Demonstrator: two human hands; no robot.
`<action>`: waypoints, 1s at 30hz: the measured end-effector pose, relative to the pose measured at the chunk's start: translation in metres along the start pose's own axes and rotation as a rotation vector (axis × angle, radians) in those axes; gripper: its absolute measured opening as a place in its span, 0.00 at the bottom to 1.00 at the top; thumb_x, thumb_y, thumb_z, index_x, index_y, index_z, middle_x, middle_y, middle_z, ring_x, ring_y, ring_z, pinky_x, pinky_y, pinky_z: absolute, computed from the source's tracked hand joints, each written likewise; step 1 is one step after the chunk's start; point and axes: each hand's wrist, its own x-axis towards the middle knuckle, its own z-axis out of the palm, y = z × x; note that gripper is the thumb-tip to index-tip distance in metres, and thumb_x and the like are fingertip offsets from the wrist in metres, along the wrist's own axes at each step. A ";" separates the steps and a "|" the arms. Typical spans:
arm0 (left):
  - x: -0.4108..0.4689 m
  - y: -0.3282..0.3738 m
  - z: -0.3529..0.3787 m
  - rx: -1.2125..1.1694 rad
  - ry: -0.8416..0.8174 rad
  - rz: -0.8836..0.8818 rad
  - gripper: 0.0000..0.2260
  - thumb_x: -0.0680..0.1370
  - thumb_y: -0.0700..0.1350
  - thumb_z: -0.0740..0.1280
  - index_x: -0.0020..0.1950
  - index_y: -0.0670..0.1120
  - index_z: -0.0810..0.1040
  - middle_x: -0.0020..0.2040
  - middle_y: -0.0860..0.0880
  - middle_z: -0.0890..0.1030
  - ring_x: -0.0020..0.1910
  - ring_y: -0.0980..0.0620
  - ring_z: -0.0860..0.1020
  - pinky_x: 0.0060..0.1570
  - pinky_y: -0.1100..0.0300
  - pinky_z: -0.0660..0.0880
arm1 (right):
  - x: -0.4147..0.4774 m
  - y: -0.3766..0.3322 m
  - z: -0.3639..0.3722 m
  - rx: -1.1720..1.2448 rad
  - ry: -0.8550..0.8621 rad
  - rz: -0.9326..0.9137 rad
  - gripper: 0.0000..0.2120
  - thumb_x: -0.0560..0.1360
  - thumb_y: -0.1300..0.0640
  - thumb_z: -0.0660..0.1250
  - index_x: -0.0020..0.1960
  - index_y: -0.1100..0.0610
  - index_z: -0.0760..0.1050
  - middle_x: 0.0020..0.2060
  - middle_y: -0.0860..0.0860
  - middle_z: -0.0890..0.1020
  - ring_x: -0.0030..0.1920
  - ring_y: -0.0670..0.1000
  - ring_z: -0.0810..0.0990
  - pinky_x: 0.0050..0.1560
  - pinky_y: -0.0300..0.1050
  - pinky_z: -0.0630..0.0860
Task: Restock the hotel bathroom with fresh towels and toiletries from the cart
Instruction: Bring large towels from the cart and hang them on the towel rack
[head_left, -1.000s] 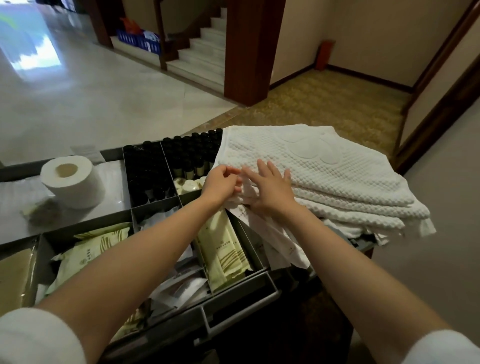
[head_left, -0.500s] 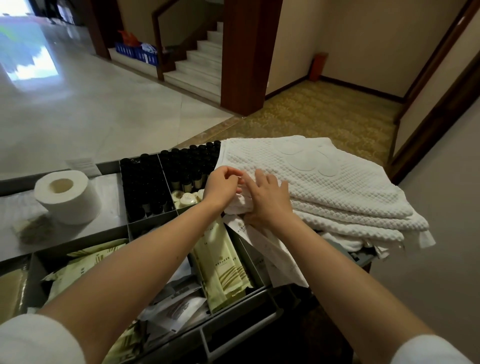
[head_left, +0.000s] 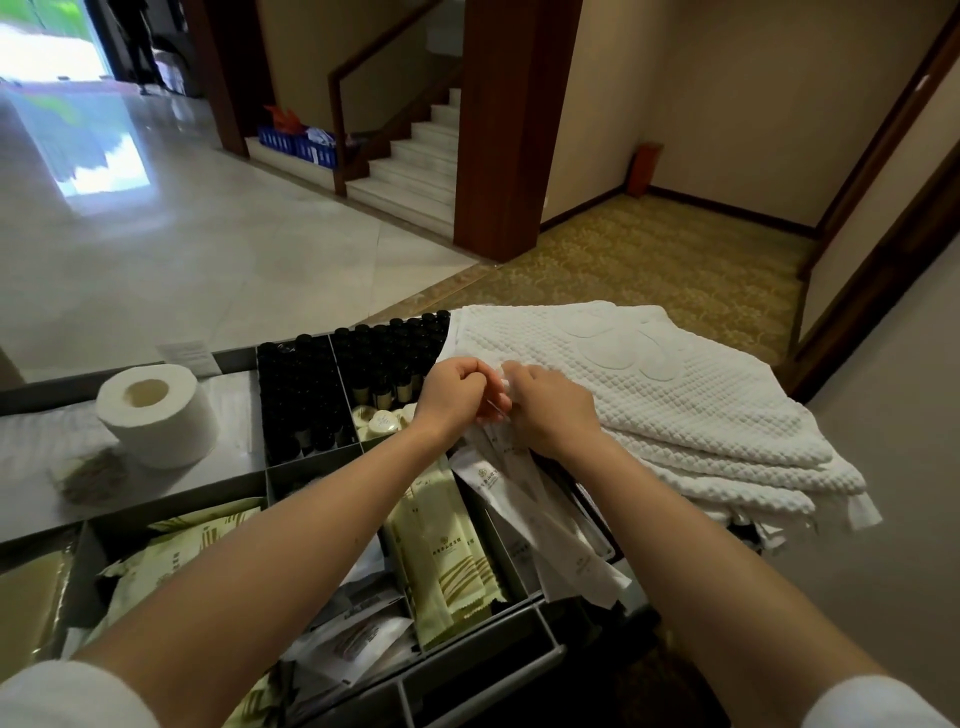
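A stack of white waffle towels (head_left: 675, 405) lies on the right end of the grey cart tray (head_left: 467, 670). At the stack's left edge my left hand (head_left: 454, 395) and my right hand (head_left: 550, 410) meet, fingers curled. Together they pinch the top ends of a bundle of long white paper packets (head_left: 519, 499), which hangs down from them over a tray compartment. The towel edge behind my fingers is partly hidden.
The tray holds black-capped small bottles (head_left: 301, 395), round white soaps (head_left: 382, 421) and pale green sachets (head_left: 447, 551). A toilet roll (head_left: 156, 415) stands to the left. Beyond the cart are a wooden pillar (head_left: 509, 130), stairs and carpet; a wall runs along the right.
My right hand went from lying flat on the towel edge to curled round the white packets beside my left hand. Both hands have risen slightly with the packets.
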 end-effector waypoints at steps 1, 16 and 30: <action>-0.001 0.000 0.001 0.007 -0.013 -0.004 0.14 0.74 0.29 0.55 0.36 0.38 0.77 0.31 0.41 0.82 0.28 0.46 0.79 0.29 0.59 0.75 | 0.000 0.002 -0.002 0.039 0.000 0.009 0.22 0.76 0.48 0.63 0.68 0.48 0.64 0.60 0.52 0.77 0.59 0.58 0.75 0.44 0.49 0.68; 0.032 -0.011 0.053 -0.029 -0.021 -0.428 0.66 0.57 0.75 0.70 0.77 0.38 0.41 0.68 0.41 0.73 0.63 0.44 0.75 0.63 0.47 0.74 | -0.017 0.017 -0.015 0.591 0.117 0.325 0.18 0.74 0.47 0.68 0.60 0.51 0.68 0.56 0.50 0.82 0.55 0.55 0.80 0.53 0.54 0.77; 0.056 -0.004 0.116 -0.115 0.501 -0.557 0.50 0.73 0.63 0.69 0.80 0.44 0.40 0.80 0.43 0.46 0.78 0.43 0.49 0.74 0.49 0.50 | -0.084 0.073 -0.012 1.073 0.364 0.743 0.12 0.77 0.63 0.62 0.58 0.52 0.74 0.54 0.49 0.80 0.53 0.48 0.79 0.54 0.45 0.77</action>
